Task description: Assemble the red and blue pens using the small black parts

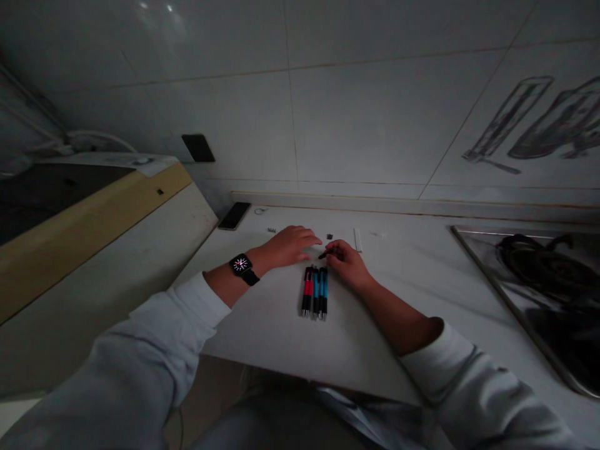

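Observation:
Three pens lie side by side on the white countertop (pixel 262 325): a red pen (pixel 307 291) and two blue pens (pixel 319 292). My left hand (pixel 287 245), with a black watch (pixel 242 267) on its wrist, rests palm down just behind them, fingers stretched toward the right. My right hand (pixel 345 261) is curled beside the pens' far ends and pinches a small dark pen part (pixel 325 254). Tiny loose pieces (pixel 329 237) and a thin white refill tube (pixel 358 239) lie just beyond the hands.
A dark phone (pixel 234 215) lies at the counter's back left near a small ring. A gas stove (pixel 548 281) with black burners fills the right side. A tiled wall rises behind. A wood-edged appliance top (pixel 89 219) stands to the left.

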`<state>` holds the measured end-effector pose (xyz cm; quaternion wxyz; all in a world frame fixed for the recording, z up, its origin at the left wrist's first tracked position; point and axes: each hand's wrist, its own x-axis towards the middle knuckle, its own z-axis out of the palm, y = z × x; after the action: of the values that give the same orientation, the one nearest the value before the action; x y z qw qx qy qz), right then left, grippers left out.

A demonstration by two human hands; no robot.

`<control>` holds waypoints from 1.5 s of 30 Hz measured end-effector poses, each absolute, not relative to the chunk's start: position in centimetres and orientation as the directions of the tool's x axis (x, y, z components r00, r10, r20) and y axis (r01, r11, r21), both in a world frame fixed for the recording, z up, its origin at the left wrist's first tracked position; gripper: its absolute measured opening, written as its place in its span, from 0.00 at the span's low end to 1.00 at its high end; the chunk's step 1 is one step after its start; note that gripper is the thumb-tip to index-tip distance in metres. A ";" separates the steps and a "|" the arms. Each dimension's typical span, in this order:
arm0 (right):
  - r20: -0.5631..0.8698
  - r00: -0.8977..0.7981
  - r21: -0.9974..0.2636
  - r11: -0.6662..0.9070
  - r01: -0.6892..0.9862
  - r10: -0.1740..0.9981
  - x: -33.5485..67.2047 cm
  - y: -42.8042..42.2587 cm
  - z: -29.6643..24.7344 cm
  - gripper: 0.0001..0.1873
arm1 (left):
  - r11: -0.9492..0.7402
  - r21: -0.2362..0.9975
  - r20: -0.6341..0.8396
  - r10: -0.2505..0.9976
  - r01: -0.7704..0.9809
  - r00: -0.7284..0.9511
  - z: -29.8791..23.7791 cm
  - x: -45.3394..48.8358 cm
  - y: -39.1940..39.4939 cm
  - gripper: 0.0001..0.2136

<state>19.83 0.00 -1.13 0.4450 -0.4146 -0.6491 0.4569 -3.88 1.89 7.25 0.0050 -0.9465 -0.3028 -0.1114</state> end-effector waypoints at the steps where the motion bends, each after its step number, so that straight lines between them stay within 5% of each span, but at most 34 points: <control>1: 0.200 -0.268 -0.963 0.240 0.124 0.942 19.9 -0.1 -1.1 0.18 | -0.831 0.063 0.217 0.553 0.553 0.805 7.4 -3.1 1.5 0.23; 10: 0.212 -0.359 -0.957 0.267 0.111 0.909 19.9 -0.2 -1.1 0.34 | -0.863 0.135 0.204 0.505 0.487 0.839 7.7 -1.4 1.5 0.20; 15: 0.219 -0.297 -0.955 0.266 0.127 0.929 19.9 0.0 -1.3 0.30 | -0.762 0.199 0.274 0.646 0.616 0.712 7.2 -3.3 3.3 0.21; 21: 0.200 -0.293 -0.953 0.255 0.163 0.935 19.9 0.3 -1.8 0.27 | -0.618 0.093 0.232 0.776 0.780 0.587 4.9 -5.6 6.7 0.21; 32: 0.191 -0.323 -0.953 0.254 0.164 0.927 19.9 0.3 -1.6 0.25 | -0.541 0.077 0.103 0.840 0.837 0.533 2.8 -5.4 8.8 0.23; 45: 0.191 -0.325 -0.947 0.262 0.189 0.926 20.1 0.0 -1.1 0.23 | -0.611 0.185 0.187 0.791 0.770 0.583 3.4 -5.1 8.1 0.23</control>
<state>20.10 0.04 -1.09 0.4115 -0.4103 -0.6793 0.4481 -5.09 8.11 3.41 -0.0422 -0.8886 -0.4391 -0.1258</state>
